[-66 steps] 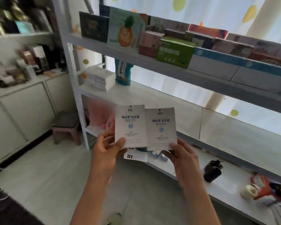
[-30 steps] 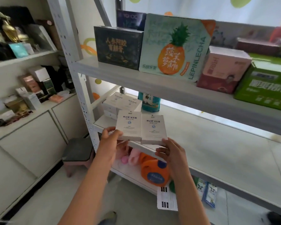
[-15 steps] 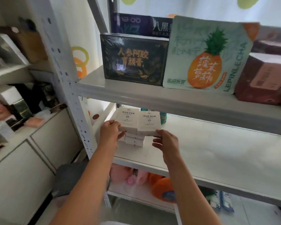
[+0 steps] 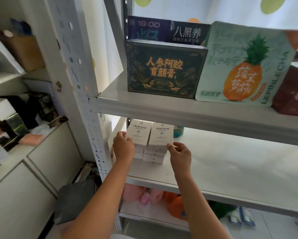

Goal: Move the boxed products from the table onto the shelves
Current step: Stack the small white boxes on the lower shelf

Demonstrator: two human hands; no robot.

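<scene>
The two white boxes [image 4: 150, 134], which a second ago were in the air before the rack, now lie side by side on top of the stack of white boxes [image 4: 150, 155] at the left end of the middle shelf [image 4: 231, 163]. The left hand [image 4: 123, 147] holds the left box at its near left corner, fingers curled on it. The right hand [image 4: 180, 153] is at the near right corner of the right box; its fingers are loosely bent and it seems only the fingertips touch. Above, the dark green box [image 4: 164, 69] and the pineapple box [image 4: 244, 66] stand on the upper shelf [image 4: 179, 109].
</scene>
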